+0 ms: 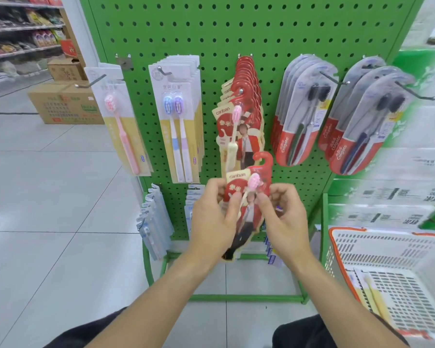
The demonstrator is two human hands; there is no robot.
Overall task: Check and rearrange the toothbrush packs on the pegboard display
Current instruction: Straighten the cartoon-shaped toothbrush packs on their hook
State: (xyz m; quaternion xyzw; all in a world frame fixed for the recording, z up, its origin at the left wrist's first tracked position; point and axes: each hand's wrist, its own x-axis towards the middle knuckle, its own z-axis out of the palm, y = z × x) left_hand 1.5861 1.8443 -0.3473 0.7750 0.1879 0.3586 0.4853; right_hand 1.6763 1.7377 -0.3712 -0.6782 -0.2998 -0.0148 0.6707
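The white basket [377,257] at lower right holds a yellow-carded toothbrush pack [367,285], partly cut off. Both the left hand [211,219] and right hand [284,217] pinch a red toothbrush pack [249,197] before the pegboard [211,33], their fingers hiding its middle.

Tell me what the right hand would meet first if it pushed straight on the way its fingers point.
The right hand already pinches the red canban pack, so that comes first. Beyond it, probably the hanging red packs or the green pegboard; depth is unclear.

Head view, down at near pegboard [236,33]
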